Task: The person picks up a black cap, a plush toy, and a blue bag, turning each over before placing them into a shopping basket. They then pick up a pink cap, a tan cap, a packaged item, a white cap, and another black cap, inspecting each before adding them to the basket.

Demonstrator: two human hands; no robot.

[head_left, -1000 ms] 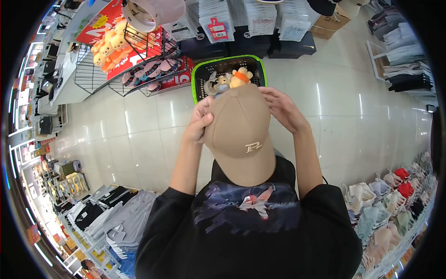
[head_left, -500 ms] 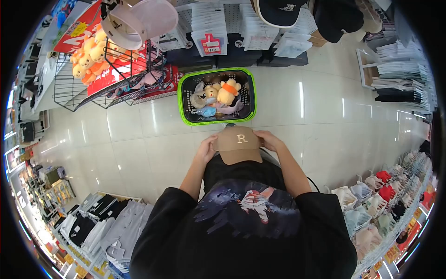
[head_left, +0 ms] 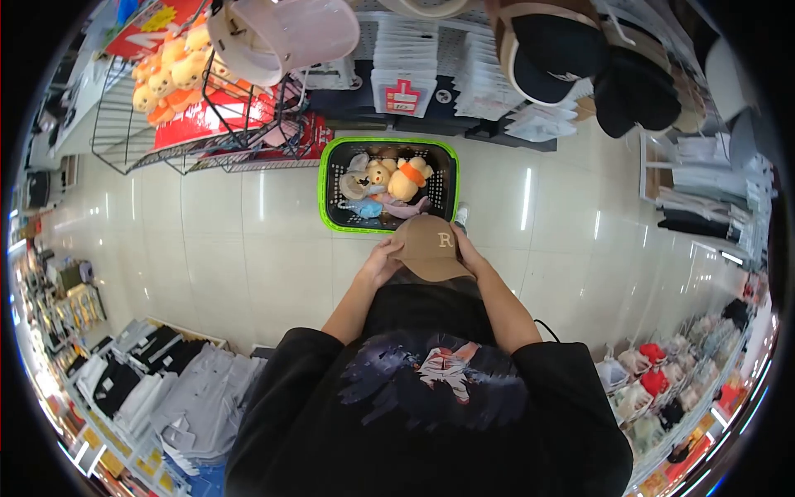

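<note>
A brown baseball cap [head_left: 431,247] with a pale letter R is held between my two hands, its brim toward my body. My left hand [head_left: 383,262] grips the cap's left side, fingers closed on its edge. On the other side, my right hand [head_left: 469,251] holds the cap near the R, with part of its fingers hidden. Just beyond the cap stands a black shopping basket [head_left: 327,195] with a bright green rim. Inside it lie yellow plush toys [head_left: 406,180], one with an orange band, and a light blue item [head_left: 361,208].
Black caps [head_left: 556,62] and a pale pink visor [head_left: 310,33] hang at the far side beside packaged goods [head_left: 403,83]. A wire rack [head_left: 116,124] holds more plush toys at far left. Folded shirts [head_left: 203,398] lie at near left; bras [head_left: 654,381] hang at near right.
The cap has turned, so its R now sits farther right and its brim points more to the left. Both hands have shifted with it, and the camera view has moved toward the shelves.
</note>
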